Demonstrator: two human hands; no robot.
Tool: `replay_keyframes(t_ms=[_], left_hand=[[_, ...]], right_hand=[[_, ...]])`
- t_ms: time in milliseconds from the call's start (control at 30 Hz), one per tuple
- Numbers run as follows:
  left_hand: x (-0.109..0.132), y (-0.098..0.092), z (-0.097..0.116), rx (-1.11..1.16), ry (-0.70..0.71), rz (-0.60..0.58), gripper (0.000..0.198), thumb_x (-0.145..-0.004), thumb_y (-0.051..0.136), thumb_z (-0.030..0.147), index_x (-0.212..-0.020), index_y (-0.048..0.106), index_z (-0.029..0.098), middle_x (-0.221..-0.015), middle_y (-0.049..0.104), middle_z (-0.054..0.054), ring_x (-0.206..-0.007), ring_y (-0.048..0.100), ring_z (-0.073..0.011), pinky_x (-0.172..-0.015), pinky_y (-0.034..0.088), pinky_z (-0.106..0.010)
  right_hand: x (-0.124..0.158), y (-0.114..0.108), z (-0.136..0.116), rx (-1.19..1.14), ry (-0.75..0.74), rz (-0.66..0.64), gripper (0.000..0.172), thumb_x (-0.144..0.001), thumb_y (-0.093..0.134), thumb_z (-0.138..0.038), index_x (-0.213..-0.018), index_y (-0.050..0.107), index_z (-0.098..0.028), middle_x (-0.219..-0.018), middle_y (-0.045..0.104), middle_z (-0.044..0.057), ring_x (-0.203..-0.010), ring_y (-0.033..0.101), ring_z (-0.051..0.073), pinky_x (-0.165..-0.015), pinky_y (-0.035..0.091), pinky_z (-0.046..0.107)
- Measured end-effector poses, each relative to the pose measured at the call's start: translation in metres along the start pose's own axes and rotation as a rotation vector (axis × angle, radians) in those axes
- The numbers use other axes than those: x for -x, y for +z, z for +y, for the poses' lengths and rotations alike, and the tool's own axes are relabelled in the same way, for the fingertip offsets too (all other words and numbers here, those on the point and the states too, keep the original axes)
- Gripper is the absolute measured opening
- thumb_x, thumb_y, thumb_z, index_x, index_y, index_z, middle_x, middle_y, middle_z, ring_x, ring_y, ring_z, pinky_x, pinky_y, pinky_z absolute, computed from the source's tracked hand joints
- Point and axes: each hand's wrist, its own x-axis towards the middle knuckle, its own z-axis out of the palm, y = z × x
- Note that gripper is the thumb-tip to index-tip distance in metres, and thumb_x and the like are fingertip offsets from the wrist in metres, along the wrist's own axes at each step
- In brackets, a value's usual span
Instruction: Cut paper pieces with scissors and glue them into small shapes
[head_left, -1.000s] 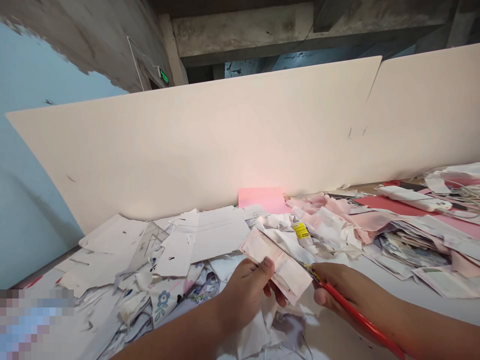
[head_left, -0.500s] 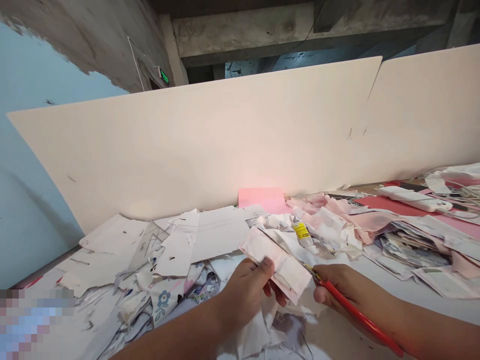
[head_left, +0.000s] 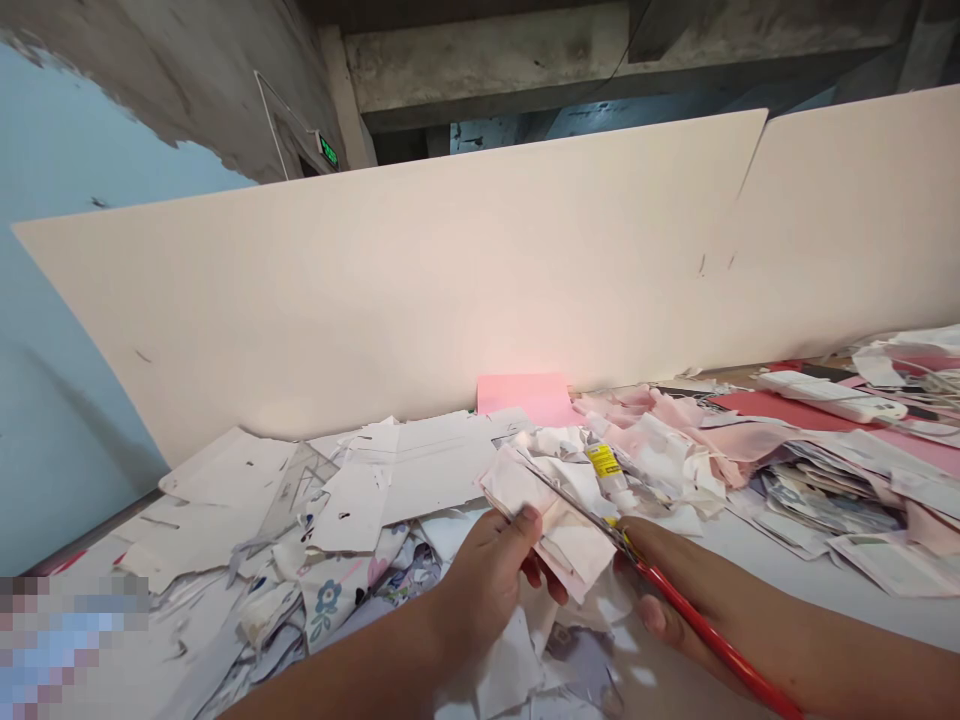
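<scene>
Near the centre, my left hand [head_left: 491,565] pinches a small stack of pale pink and white fabric or paper pieces [head_left: 551,520], thumb on top and fingers beneath. My right hand [head_left: 675,585] is wrapped round red-handled scissors [head_left: 697,625]. Their blades lie along the upper right edge of the stack, pointing up and left. Just behind the stack is a bottle with a yellow label [head_left: 604,462]. White and floral scraps [head_left: 330,600] lie under and left of my left hand.
A tall cream board [head_left: 390,290] stands across the back. Before it are a pink card [head_left: 525,397] and white card pieces [head_left: 435,460]. At right lie a stack of cut pieces [head_left: 832,490], a red sheet [head_left: 780,410] and a white power strip [head_left: 832,396].
My right hand's fingers have spread a little on the scissor handles, and its thumb has moved down. The held stack has tilted slightly. My left hand has barely moved.
</scene>
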Motion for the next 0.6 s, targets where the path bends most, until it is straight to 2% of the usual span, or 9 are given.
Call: replay_keyframes(t_ms=[200, 433, 600], left_hand=[[0.0008, 0.0006, 0.0023, 0.014, 0.030, 0.128, 0.045, -0.075, 0.041, 0.052, -0.052, 0.051, 0.015, -0.046, 0.051, -0.003, -0.049, 0.045, -0.0128, -0.056, 0.032, -0.026], [0.0005, 0.0009, 0.0039, 0.034, 0.083, 0.335, 0.043, -0.075, 0.043, 0.051, -0.052, 0.048, 0.016, -0.048, 0.051, -0.002, -0.052, 0.046, -0.0128, -0.057, 0.033, -0.026], [0.0012, 0.0030, 0.0070, 0.009, 0.080, 0.396, 0.042, -0.073, 0.045, 0.052, -0.050, 0.046, 0.017, -0.046, 0.050, 0.000, -0.051, 0.047, -0.0128, -0.057, 0.033, -0.026]], right_hand=[[-0.0006, -0.0013, -0.0025, -0.024, 0.098, -0.005, 0.044, -0.078, 0.025, -0.060, -0.077, 0.044, -0.020, -0.067, 0.048, 0.002, -0.058, 0.045, 0.016, -0.052, 0.040, 0.027], [-0.0026, -0.0003, 0.0007, -0.007, 0.116, -0.090, 0.038, -0.077, 0.033, -0.058, -0.074, 0.042, -0.021, -0.065, 0.045, 0.000, -0.056, 0.041, 0.014, -0.050, 0.035, 0.024], [-0.0025, 0.0017, 0.0043, 0.042, 0.117, -0.085, 0.037, -0.076, 0.036, -0.057, -0.072, 0.041, -0.021, -0.066, 0.046, 0.000, -0.058, 0.043, 0.015, -0.052, 0.034, 0.025]])
